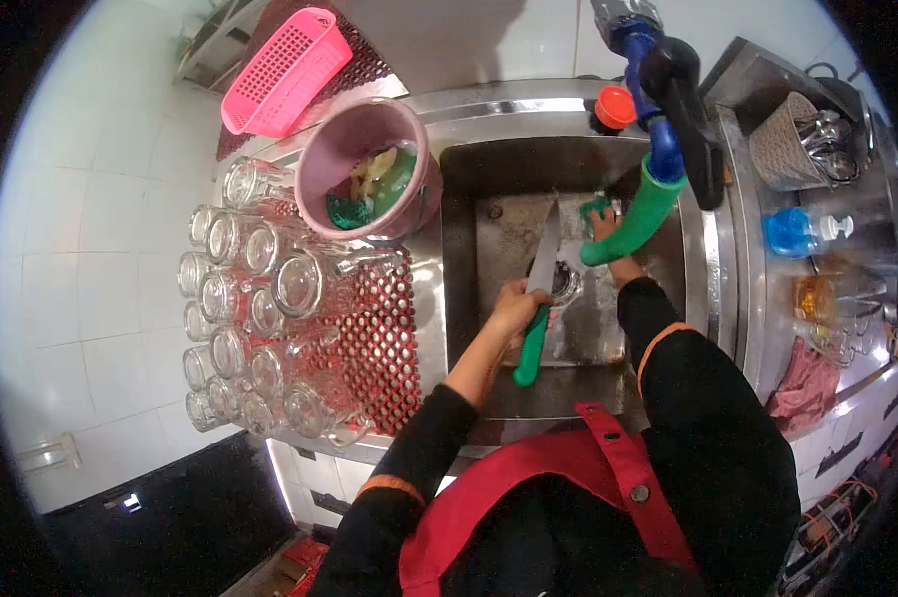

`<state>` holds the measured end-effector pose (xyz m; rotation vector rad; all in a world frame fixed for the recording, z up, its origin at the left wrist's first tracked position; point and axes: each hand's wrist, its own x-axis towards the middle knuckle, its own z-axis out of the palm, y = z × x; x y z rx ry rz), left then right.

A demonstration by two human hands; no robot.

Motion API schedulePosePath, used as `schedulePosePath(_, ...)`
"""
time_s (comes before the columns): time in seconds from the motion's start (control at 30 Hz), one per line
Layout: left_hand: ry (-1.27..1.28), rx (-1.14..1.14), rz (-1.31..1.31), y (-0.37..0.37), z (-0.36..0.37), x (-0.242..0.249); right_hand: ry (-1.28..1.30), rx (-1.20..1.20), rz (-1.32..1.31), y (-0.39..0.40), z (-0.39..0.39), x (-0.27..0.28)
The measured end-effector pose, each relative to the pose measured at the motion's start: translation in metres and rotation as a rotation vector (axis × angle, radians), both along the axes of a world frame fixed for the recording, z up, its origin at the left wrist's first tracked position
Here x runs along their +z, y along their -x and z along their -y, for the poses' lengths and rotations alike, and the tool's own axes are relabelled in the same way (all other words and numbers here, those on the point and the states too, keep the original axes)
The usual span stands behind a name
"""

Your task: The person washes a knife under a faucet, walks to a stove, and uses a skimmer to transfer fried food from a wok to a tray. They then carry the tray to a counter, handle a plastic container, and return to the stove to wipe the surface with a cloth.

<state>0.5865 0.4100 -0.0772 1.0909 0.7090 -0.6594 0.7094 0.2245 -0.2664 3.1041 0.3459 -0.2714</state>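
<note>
My left hand (515, 307) is closed around a large knife (546, 247) where its wide blade meets the green handle. The blade points away from me over the sink (489, 239), and the handle points back toward me. Further back in the sink, my right hand (605, 229) has its fingers on a green scouring pad (594, 207). The green hose end of the tap (633, 224) hides part of this hand. Water and some suds wet the sink floor around the drain (566, 284).
Left of the sink are a pink bucket (312, 149) holding sponges and many glass mugs (304, 284) on a red mat (379, 318). A pink basket (288, 75) stands behind. On the right are a cutlery holder (785, 144), a blue soap bottle (789, 231) and a cloth (805, 386).
</note>
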Motion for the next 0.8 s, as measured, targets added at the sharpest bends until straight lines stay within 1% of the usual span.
schedulePosePath(0.07, -0.027, -0.047, 0.043, -0.024, 0.011, -0.014, -0.029, 0.018, 0.048, 0.015, 0.002, -0.013)
schedulePosePath(0.1, -0.019, -0.048, 0.042, -0.036, 0.018, -0.027, -0.355, -0.133, -0.002, 0.025, -0.001, -0.014)
schedulePosePath(0.13, 0.052, -0.047, 0.025, -0.047, 0.025, -0.042, -0.676, -0.286, -0.052, 0.032, 0.001, -0.024)
schedulePosePath(0.17, 0.125, -0.045, 0.006, -0.055, 0.031, -0.051, -0.663, -0.29, -0.054, 0.036, 0.006, -0.042)
schedulePosePath(0.23, 0.106, -0.006, 0.015, -0.061, 0.041, -0.039, -1.663, -0.696, -0.743, 0.042, 0.019, -0.073)
schedulePosePath(0.27, 0.075, 0.038, 0.027, -0.063, 0.046, -0.04, -1.634, -0.407, -0.785, 0.042, 0.018, -0.039)
schedulePosePath(0.3, 0.086, 0.039, 0.024, -0.064, 0.047, -0.045, -1.726, -0.56, -0.701, 0.047, 0.012, -0.004)
schedulePosePath(0.37, 0.246, 0.104, 0.034, -0.062, 0.044, -0.073, -1.902, -1.097, -0.585, 0.037, 0.0, 0.026)
schedulePosePath(0.4, 0.146, -0.024, 0.06, -0.063, 0.043, -0.066, -1.907, -1.108, -0.572, 0.048, -0.009, 0.048)
schedulePosePath(0.43, 0.152, -0.037, 0.059, -0.062, 0.041, -0.067, -2.065, -0.707, -0.42, 0.062, -0.019, 0.077)
schedulePosePath(0.47, 0.24, -0.053, 0.012, -0.062, 0.039, -0.07, -2.157, -0.286, -0.257, 0.069, -0.025, 0.103)
schedulePosePath(0.5, 0.326, -0.067, -0.035, -0.061, 0.036, -0.061, -1.902, -0.842, -0.693, 0.058, -0.026, 0.12)
schedulePosePath(0.53, 0.24, -0.01, 0.022, -0.058, 0.034, -0.053, -1.842, -0.745, -0.613, 0.065, -0.03, 0.125)
schedulePosePath(0.57, 0.247, -0.017, 0.025, -0.054, 0.033, -0.046, -1.776, -0.65, -0.538, 0.073, -0.032, 0.131)
schedulePosePath(0.63, 0.171, -0.104, 0.108, -0.047, 0.029, -0.029, -1.761, -0.658, -0.509, 0.078, -0.028, 0.134)
schedulePosePath(0.67, 0.146, -0.181, 0.193, -0.043, 0.026, -0.027, -1.749, -0.669, -0.491, 0.081, -0.027, 0.135)
schedulePosePath(0.7, 0.146, -0.188, 0.196, -0.037, 0.024, -0.022, -1.752, -0.67, -0.483, 0.084, -0.03, 0.143)
schedulePosePath(0.77, 0.176, -0.149, 0.248, -0.028, 0.023, -0.009, -1.971, -0.772, -0.42, 0.089, -0.038, 0.166)
schedulePosePath(0.8, 0.178, -0.155, 0.249, -0.026, 0.021, -0.003, -1.989, -0.764, -0.656, 0.092, -0.031, 0.17)
